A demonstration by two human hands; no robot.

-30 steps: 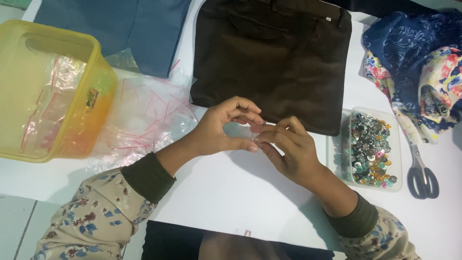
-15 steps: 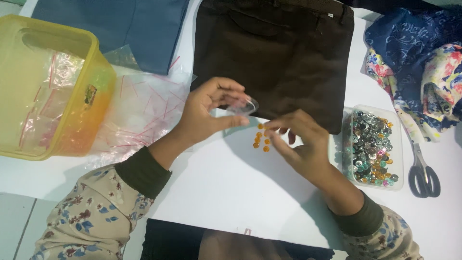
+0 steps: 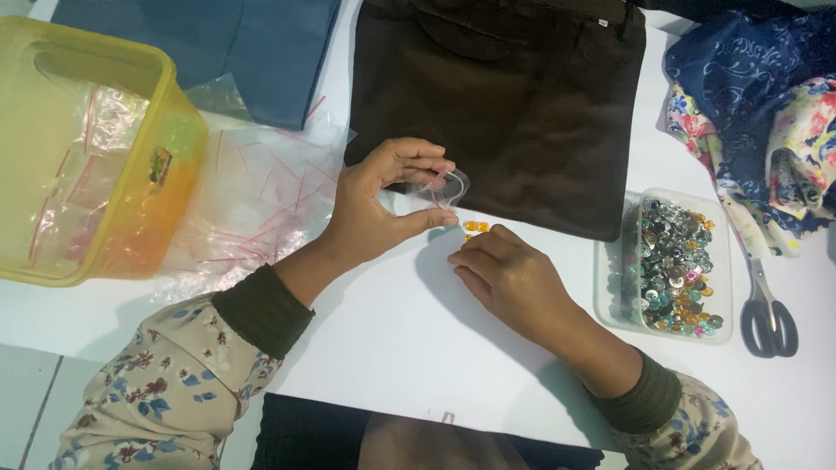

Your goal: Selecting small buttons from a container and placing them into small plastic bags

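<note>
Two small orange beads (image 3: 475, 227) lie on the white tabletop (image 3: 392, 339) at twelve o'clock of the right hand (image 3: 514, 283), its curled fingertips touching them, while the left hand (image 3: 383, 209) pinches an open clear pouch (image 3: 442, 187), at eleven o'clock of them.

The right hand (image 3: 514, 283) lies palm down, so whatever its fingertips press on the table is hidden; only a few orange beads (image 3: 475, 227) peek out above it, too small to tell their shape. The clear bag (image 3: 442, 186) in the left hand (image 3: 383, 204) is too transparent to show any contents. The yellow tub (image 3: 157, 209) is cut off at the left edge, the brown cloth (image 3: 505, 96) and blue cloth (image 3: 235, 43) at the top. The scissors (image 3: 766, 305) have their blades under the flowered fabric (image 3: 766, 113).
</note>
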